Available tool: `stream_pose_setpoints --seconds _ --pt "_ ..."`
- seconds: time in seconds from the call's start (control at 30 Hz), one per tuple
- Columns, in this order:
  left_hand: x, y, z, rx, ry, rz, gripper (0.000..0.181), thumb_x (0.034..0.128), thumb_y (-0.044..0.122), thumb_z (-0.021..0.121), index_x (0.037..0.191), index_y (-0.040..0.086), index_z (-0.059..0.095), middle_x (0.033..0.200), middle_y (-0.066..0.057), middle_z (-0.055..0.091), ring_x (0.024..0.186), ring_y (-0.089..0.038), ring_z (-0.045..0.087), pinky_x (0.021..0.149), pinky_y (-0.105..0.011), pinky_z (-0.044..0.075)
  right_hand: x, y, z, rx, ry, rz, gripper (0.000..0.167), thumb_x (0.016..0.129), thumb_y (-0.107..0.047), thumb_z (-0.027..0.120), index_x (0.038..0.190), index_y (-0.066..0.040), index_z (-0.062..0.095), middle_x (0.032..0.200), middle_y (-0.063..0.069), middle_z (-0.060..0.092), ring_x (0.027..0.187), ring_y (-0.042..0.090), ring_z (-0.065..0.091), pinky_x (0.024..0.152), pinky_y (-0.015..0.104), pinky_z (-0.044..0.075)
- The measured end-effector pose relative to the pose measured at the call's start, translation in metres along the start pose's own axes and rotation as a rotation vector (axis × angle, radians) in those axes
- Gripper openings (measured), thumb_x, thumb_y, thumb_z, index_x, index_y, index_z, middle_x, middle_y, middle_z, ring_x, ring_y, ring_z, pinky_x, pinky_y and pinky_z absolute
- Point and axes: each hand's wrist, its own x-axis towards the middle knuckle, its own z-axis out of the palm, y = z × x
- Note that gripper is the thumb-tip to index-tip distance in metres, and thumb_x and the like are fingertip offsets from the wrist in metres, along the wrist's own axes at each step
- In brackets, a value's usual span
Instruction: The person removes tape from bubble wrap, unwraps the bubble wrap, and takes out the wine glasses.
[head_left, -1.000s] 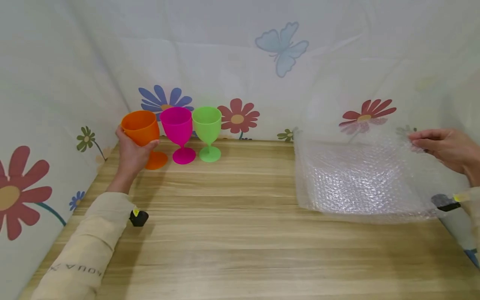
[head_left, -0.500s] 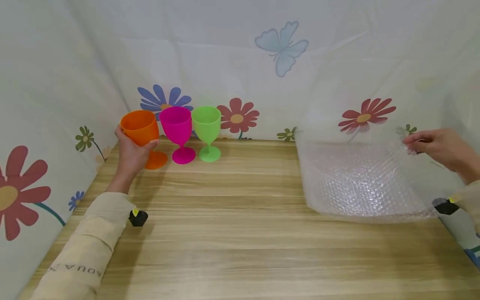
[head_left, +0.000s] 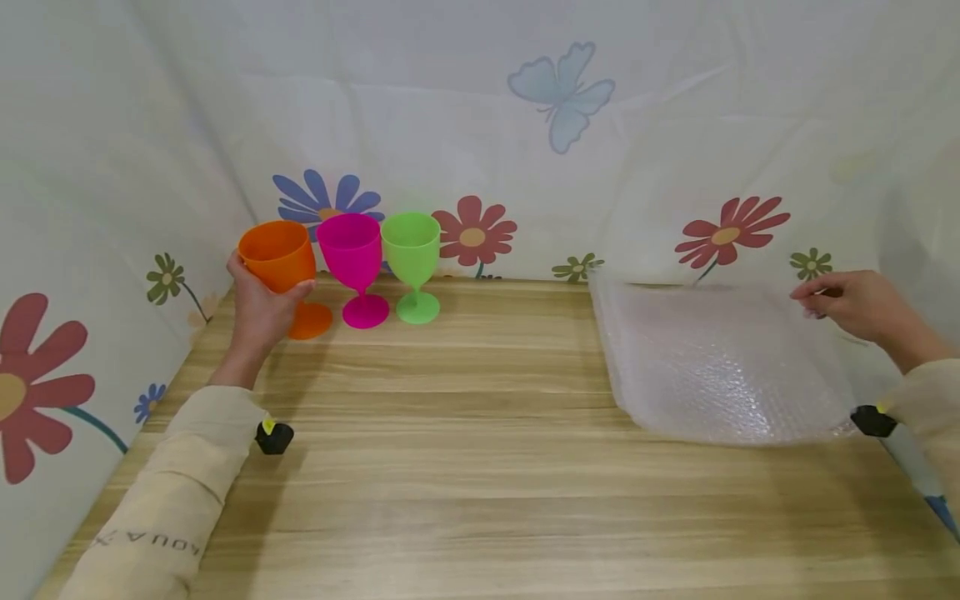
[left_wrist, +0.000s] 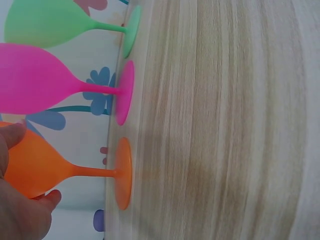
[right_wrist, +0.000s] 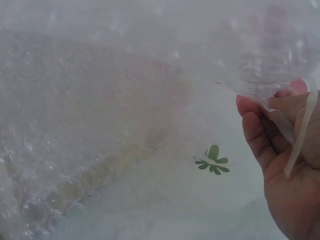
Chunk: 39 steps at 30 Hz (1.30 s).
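Observation:
At the left back of the table, my left hand (head_left: 262,312) grips the bowl of an orange goblet (head_left: 279,254), thumb on one side and fingers round the other. The left wrist view shows the orange goblet's foot (left_wrist: 123,173) on or very near the tabletop. A magenta goblet (head_left: 352,254) and a light green goblet (head_left: 412,250) stand upright in a row to its right. On the right, my right hand (head_left: 862,308) pinches a corner of a clear sheet of bubble wrap (head_left: 712,367). In the right wrist view the bubble wrap (right_wrist: 75,115) fills much of the picture.
The wood-grain table (head_left: 480,500) meets a white cloth backdrop (head_left: 450,125) printed with flowers and a butterfly along its back and left edges. A small black device (head_left: 274,436) sits at the left wrist, and another black device (head_left: 873,421) at the right.
My right hand has moved a little left and down with the bubble wrap corner, and the sheet has sunk lower toward the table. The left hand and the goblets have not visibly moved.

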Motion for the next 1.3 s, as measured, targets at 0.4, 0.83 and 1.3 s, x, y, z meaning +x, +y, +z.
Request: stream_pose_setpoints --seconds 0.4,0.83,1.3 --pt "0.0 0.0 0.0 -0.007 -0.006 0.001 0.1 0.0941 0.021 0.076 0.159 0.012 0.0 0.158 -0.019 0.031 0.142 -0.035 0.036 0.121 -0.045 0.03 0.0 0.009 0.017 0.031 0.033 0.044 0.02 0.101 0.001 0.06 0.114 0.015 0.067 0.096 0.028 0.067 0.083 0.039 0.06 0.057 0.018 0.045" --pt "-0.001 0.0 0.0 0.006 -0.007 -0.002 0.099 0.0947 0.022 0.075 0.159 0.012 0.0 0.157 -0.019 0.032 0.142 -0.035 0.036 0.12 -0.046 0.03 0.001 0.016 0.024 0.138 -0.024 0.148 0.033 0.105 -0.014 0.06 0.126 0.011 0.065 0.103 0.021 0.071 0.095 0.036 0.058 0.063 0.023 0.047" --pt "-0.001 0.001 -0.001 0.012 0.0 -0.017 0.099 0.0948 0.022 0.074 0.159 0.013 0.0 0.157 -0.019 0.032 0.142 -0.035 0.036 0.12 -0.046 0.03 0.008 0.024 0.047 0.122 -0.01 0.162 0.031 0.103 -0.012 0.062 0.122 0.012 0.065 0.104 0.028 0.067 0.087 0.035 0.054 0.058 0.029 0.047"
